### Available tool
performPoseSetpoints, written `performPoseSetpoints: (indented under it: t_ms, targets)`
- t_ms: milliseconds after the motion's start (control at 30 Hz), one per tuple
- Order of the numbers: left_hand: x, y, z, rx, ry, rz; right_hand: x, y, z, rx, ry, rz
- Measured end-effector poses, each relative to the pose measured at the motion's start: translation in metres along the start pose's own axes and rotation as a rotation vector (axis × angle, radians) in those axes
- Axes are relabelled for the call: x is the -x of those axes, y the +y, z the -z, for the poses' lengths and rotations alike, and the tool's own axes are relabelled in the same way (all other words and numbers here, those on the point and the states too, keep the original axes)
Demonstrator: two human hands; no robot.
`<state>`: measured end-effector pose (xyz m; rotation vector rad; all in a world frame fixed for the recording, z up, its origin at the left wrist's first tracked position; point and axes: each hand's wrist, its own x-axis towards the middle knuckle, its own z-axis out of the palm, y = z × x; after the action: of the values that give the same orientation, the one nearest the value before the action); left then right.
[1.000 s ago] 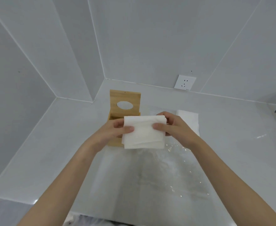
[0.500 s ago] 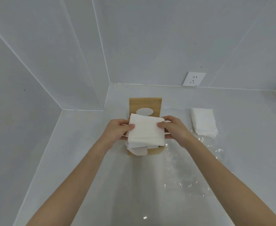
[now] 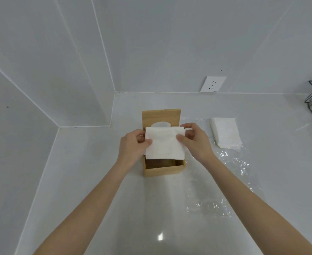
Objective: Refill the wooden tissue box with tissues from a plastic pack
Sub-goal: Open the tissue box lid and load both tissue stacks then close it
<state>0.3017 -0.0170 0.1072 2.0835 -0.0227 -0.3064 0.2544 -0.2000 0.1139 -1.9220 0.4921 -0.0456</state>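
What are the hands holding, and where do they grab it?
A stack of white tissues, gripped at its two side edges: left hand on the left edge, right hand on the right.

- Soft, even light fills the pale scene, casting only faint shadows.
- A small bright glare spot sits on the glossy counter (image 3: pixel 100 208) near the bottom edge.
- Crinkled plastic wrap (image 3: pixel 232 181) throws scattered sparkles.
- Wide-angle distortion bends the wall seams outward towards the edges.
- Focus is slightly soft throughout.
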Motion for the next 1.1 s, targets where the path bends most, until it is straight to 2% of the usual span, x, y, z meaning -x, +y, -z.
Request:
performPoseSetpoints:
  t_ms: [200,433,533,800,933,1100]
  targets:
    - [0.006,-0.011,-0.002,-0.092,0.031,0.047,-0.002,0.007,-0.008,0.111,-0.037,-0.031]
    - [0.003,-0.006,-0.003,-0.274,0.067,0.052,-0.006,0.019,-0.019,0.344,0.057,0.088]
    - [0.002,-0.002,-0.007,-0.438,0.080,-0.007,-0.008,0.019,-0.018,0.432,0.115,0.145]
    - [0.003,-0.005,-0.020,-0.740,0.071,-0.248,-0.011,0.013,-0.021,0.575,0.106,0.158]
    - [0.006,-0.012,-0.024,-0.827,0.123,-0.287,-0.004,0.022,-0.033,0.718,0.144,0.170]
    - [0.010,-0.024,-0.031,-0.939,0.134,-0.262,0.000,0.038,-0.044,0.747,0.197,0.136]
